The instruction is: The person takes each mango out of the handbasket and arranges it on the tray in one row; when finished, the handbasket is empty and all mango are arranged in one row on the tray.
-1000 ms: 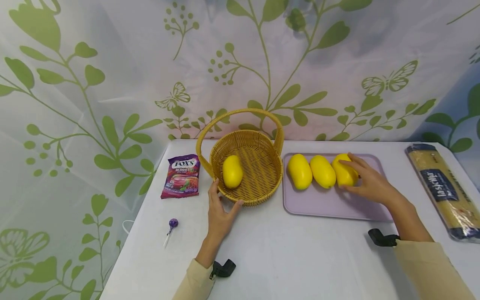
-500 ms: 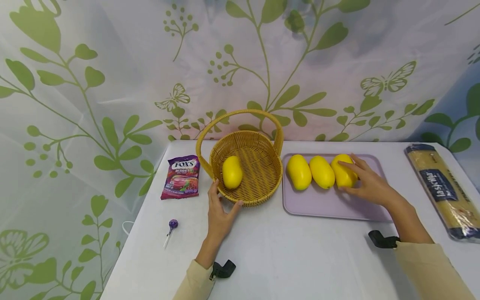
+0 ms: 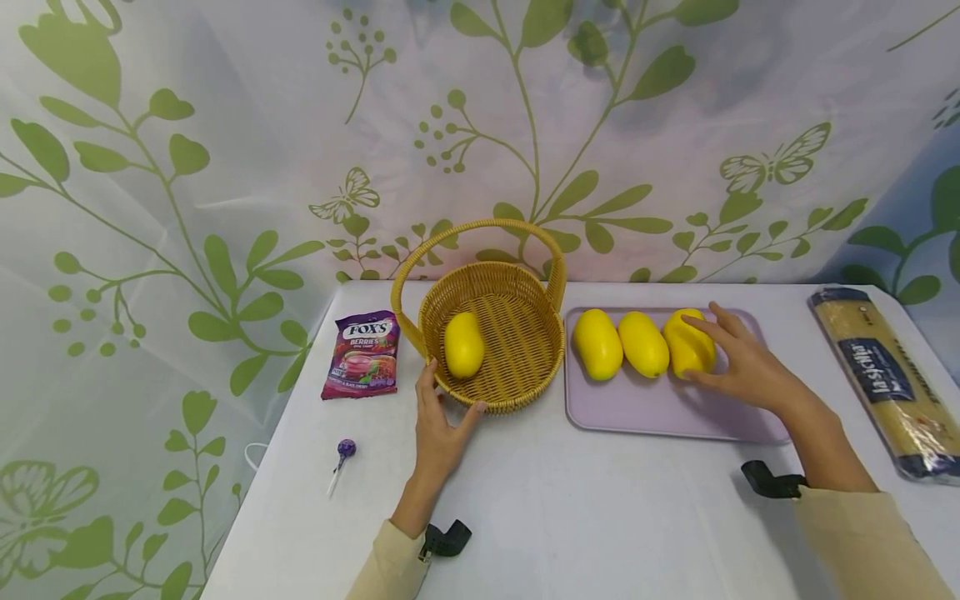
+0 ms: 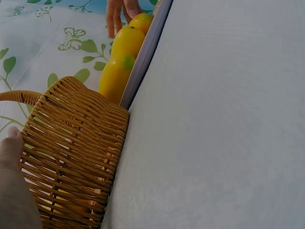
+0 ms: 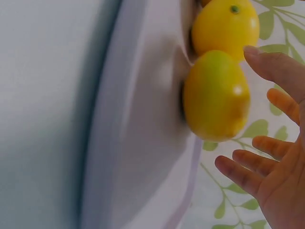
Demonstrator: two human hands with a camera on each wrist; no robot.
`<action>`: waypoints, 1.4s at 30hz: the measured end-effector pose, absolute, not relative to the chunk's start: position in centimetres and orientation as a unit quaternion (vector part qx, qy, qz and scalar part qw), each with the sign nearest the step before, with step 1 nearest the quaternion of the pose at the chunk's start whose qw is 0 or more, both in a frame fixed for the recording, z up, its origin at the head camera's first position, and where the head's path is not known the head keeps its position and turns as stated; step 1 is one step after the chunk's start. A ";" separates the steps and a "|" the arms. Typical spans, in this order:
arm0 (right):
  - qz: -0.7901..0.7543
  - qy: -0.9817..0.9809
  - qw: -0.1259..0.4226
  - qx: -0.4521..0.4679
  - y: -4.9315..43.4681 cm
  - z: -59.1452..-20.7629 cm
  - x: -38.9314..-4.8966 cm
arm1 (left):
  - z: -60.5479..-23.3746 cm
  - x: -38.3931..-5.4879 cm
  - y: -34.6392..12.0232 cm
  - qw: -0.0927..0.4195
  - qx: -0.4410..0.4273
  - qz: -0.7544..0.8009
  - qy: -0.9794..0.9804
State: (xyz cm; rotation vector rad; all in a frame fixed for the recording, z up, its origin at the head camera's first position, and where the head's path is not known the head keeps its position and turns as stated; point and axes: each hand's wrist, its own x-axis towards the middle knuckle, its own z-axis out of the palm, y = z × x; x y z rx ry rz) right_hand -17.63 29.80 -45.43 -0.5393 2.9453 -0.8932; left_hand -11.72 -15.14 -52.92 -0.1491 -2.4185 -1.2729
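Observation:
My left hand rests thumb and fingertips, spread and fairly straight, on the near left side of a woven basket with a tall handle. One yellow mango lies in the basket's left half. On the lilac tray to the right, three mangoes sit in a row: the left mango, the middle mango and the right mango. Beside the right one is my right hand, fingers spread. In the right wrist view its fingers stand apart from that mango.
A purple Fox's Berries candy bag lies left of the basket, with a purple lollipop nearer the front. A pack of spaghetti lies at the table's right side. Behind stands a leaf-printed curtain.
My right hand has drawn back slightly to the right, its fingers spreading wider around the right mango, which shows more now. The left hand and the basket stay in place.

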 end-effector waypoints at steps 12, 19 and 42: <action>-0.278 0.944 0.007 -0.176 28.4 -44.4 -17.5 | -52.9 -11.6 -15.2 0.205 -0.055 -0.452 -0.867; -0.265 0.944 -0.001 -0.195 26.6 -43.2 -17.3 | -53.1 -11.6 -15.3 0.199 -0.052 -0.452 -0.868; -0.280 0.884 -0.019 -0.373 11.7 -42.5 -18.6 | -52.9 -11.7 -15.3 0.195 -0.050 -0.451 -0.870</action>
